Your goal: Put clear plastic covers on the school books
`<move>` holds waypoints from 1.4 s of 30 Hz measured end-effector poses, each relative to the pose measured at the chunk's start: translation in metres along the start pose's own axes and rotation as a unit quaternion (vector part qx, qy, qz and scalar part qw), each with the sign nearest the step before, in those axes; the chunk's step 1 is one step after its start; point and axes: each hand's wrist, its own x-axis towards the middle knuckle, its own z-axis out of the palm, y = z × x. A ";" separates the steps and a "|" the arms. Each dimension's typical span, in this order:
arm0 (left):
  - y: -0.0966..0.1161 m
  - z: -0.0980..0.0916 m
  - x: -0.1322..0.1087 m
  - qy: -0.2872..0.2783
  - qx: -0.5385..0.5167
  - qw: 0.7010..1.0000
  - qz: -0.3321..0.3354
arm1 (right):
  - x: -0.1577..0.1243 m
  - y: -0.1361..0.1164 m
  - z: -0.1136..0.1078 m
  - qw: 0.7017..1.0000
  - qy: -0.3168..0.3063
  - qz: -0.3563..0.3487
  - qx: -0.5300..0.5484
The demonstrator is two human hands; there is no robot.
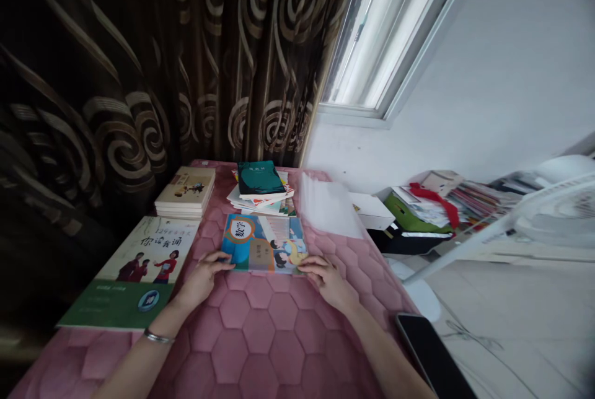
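A blue book with colourful cartoon figures [264,244] lies sideways on the pink quilted cover, held between both hands. My left hand [206,275] wears a silver bracelet at the wrist and pinches the book's lower left corner. At the lower right corner, my right hand [325,276] grips the edge with fingers and thumb. Directly behind the book is a loose pile topped by a dark green book [261,179]. To the left of my left hand lies a large white and green book [134,275], with a stack of beige books [186,191] behind it.
White sheets in a clear sleeve [329,206] lie at the right edge of the pink table cover [260,337]. A black phone [432,355] sits near the front right. Beyond are a white fan [553,207], a white box [372,210] and piled papers. A patterned curtain [251,52] hangs behind.
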 end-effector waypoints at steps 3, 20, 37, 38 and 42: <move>0.005 -0.003 0.000 -0.020 0.017 0.999 -0.018 | 0.000 0.005 -0.002 1.000 -0.001 -0.006 0.021; 0.144 0.096 0.071 -0.074 0.266 0.959 0.056 | -0.004 0.023 0.001 0.951 0.182 0.113 0.222; 0.047 -0.011 -0.054 -0.096 0.187 0.973 0.092 | -0.002 -0.007 0.006 0.976 0.109 0.182 0.042; 0.043 -0.013 -0.055 -0.079 0.179 0.980 0.046 | -0.002 -0.018 0.009 0.981 0.082 0.176 0.019; 0.037 -0.008 -0.042 -0.020 0.126 0.988 -0.091 | 0.000 -0.055 0.026 0.991 0.007 0.133 -0.014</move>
